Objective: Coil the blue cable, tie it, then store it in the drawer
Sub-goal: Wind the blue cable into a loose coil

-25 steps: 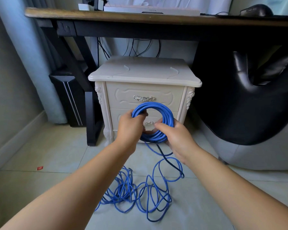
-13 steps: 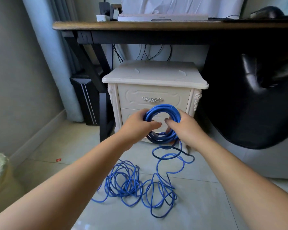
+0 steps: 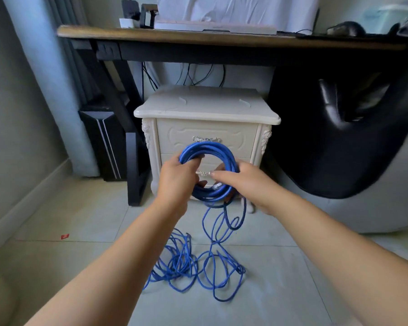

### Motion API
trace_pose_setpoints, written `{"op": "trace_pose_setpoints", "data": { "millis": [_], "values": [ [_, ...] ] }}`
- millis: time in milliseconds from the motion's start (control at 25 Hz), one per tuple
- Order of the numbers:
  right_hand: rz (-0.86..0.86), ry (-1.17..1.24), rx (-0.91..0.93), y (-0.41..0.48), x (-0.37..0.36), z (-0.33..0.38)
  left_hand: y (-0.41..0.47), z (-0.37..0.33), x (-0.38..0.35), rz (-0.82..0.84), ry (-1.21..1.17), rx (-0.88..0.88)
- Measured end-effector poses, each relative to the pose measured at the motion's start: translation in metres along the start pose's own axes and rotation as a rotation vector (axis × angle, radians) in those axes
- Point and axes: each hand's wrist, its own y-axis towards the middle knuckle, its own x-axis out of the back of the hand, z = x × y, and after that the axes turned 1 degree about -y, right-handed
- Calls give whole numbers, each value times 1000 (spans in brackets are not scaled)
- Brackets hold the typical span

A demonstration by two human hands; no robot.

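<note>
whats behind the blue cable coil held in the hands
The cream nightstand. Its lower handle shows through the coil; the upper handle sits just above it. The coil, left hand and right hand cover much of the lower drawer front.

A single head-worn wide-angle view looks forward and down, close above both forearms (image 3: 127, 243), facing the cream nightstand (image 3: 207, 107) below the tabletop (image 3: 198, 38), tiled floor (image 3: 80, 220) filling the lower frame

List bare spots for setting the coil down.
Free: nightstand top, bare to its edges; floor tiles between the black desk leg and the left baseboard, one red scrap only. Crowded: tiles in front of the nightstand, covered by loose blue cable loops.
</note>
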Motion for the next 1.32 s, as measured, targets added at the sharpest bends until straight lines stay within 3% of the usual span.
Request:
{"op": "trace_pose_setpoints", "data": {
  "millis": [240, 360, 480, 600, 720, 800, 920, 1040, 1200, 1320],
  "values": [
    [-147, 267, -72, -2, -14, -26, -10, 13, -19, -50, -392, 309],
    [-275, 394, -132, 6, -14, -41, -8, 30, -25, 43, -159, 333],
    [-272, 274, -100, 17, -1, -42, 3, 27, -21, 113, 38, 343],
    [-174, -19, -11, 25, 10, -39, 15, 17, -15, 209, 150, 153],
    [-84, -297, 118, 31, 10, -45, 20, 20, -11, 276, 571, -138],
    [-78, -363, 168, 37, 7, -49, 22, 27, -13, 247, 733, -229],
    [-116, -252, 159, 45, 3, -54, 25, 32, -16, 143, 567, -157],
    [-148, -50, 23, 52, 1, -58, 36, 40, -19, 25, 293, 10],
    [37, 275, -155, 56, -13, -63, 50, 52, -20, -160, -38, 199],
    [-90, 415, -170, 62, -26, -70, 50, 62, -23, -150, -230, 379]
  ]
}}
